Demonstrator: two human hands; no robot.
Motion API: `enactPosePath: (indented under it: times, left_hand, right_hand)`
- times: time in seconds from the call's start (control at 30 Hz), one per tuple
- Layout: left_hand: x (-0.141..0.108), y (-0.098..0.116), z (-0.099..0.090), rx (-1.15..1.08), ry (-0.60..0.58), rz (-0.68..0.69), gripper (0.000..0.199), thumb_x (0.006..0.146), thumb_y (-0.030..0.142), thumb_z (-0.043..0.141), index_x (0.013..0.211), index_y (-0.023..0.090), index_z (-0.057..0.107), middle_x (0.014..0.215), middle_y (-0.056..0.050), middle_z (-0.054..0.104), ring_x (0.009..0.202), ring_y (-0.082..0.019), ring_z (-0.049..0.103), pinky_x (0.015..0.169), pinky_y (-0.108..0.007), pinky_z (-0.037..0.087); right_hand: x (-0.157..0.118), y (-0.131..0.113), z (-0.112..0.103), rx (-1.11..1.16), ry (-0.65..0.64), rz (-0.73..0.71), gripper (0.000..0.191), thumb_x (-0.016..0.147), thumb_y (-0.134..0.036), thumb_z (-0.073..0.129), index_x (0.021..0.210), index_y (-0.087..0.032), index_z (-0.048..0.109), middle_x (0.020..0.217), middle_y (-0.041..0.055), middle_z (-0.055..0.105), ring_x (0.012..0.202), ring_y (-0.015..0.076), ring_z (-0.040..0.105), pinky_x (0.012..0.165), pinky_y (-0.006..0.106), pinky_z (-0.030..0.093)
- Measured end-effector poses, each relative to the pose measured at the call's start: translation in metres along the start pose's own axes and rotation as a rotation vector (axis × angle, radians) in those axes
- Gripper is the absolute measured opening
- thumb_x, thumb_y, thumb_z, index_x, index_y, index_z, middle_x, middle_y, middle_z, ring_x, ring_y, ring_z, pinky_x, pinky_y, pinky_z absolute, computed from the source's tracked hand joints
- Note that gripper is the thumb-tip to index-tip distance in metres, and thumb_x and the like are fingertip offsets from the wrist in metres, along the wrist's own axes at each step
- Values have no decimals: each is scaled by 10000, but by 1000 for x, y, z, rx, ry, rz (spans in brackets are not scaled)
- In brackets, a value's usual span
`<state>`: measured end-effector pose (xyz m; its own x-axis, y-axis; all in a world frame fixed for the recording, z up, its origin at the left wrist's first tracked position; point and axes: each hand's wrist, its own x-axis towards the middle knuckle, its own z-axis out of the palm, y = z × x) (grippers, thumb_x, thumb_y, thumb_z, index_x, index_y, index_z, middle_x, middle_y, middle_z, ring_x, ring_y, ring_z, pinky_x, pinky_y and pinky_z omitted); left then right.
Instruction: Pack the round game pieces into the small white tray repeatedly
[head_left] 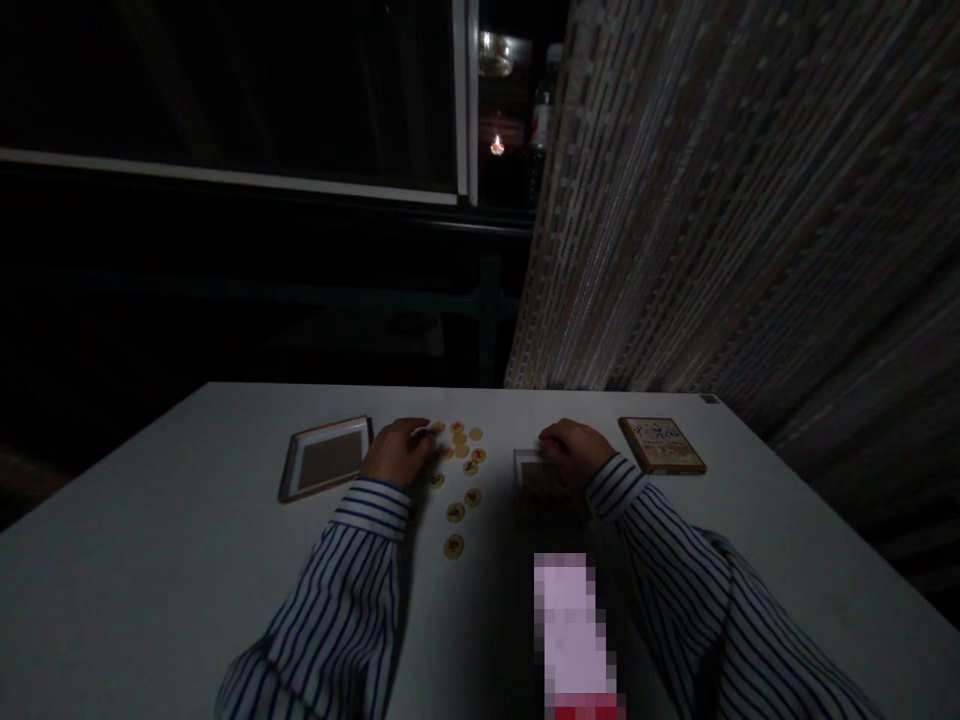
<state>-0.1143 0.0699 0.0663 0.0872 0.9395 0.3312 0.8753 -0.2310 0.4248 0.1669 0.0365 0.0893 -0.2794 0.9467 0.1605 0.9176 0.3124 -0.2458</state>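
Observation:
Round yellowish pieces (455, 513) with dark or red marks lie scattered on the white table between my hands. My left hand (397, 453) rests at the left edge of the scatter, fingers curled near several pieces; what its fingertips hold, if anything, is hidden. A shallow box (529, 458) with a pale rim stands right of the pieces. My right hand (576, 452) is over the box's right side, its fingers bent at the rim, and hides part of it. Dark contents in the box are too dim to make out.
An open lid or tray (330, 460) lies at the left, near my left hand. A flat printed box (662, 445) sits at the right. A blurred-out pale object (574, 625) is near the front. Behind the white table (187, 560) hangs a string curtain (645, 200).

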Motion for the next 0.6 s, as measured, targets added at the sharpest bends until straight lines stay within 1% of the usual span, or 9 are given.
enactPosePath:
  times: [0.1,0.17,0.33,0.47,0.6]
  left_hand:
    - [3,-3,4,53,-71,89,356,730,345,454,992,160,609,1010,-83,624,945,-214,565,836,-310,436]
    - [5,-4,8,100,-109,133,372,721,363,469,1005,169,609,1037,-85,612,977,-224,548,857,-317,423]
    - [3,-5,17,218,-146,110,422,707,417,494,1044,188,602,1171,-106,534,1090,-267,465,921,-373,370]
    - [-2,-3,23,250,-147,143,342,717,403,488,942,200,648,1167,-102,532,1101,-260,449,938,-377,347]
    - [-3,-4,29,244,-168,138,281,687,377,531,880,225,667,1190,-89,514,1121,-278,421,944,-418,332]
  right_hand:
    - [14,-11,5,-30,-19,-58,267,787,-273,430,936,-169,626,915,70,610,840,147,548,765,256,394]
    - [24,-19,9,-59,-54,-86,274,773,-284,450,957,-177,623,958,78,600,900,170,533,795,281,383]
    - [48,-41,25,-85,-116,-113,292,780,-310,422,983,-214,609,1058,70,565,991,206,483,813,344,369]
    - [59,-53,38,-94,-163,-131,293,775,-315,427,996,-234,600,1094,61,545,1009,215,461,804,374,367]
    - [64,-61,46,-109,-219,-158,308,767,-342,442,1026,-251,582,1157,62,506,1049,228,435,800,397,367]
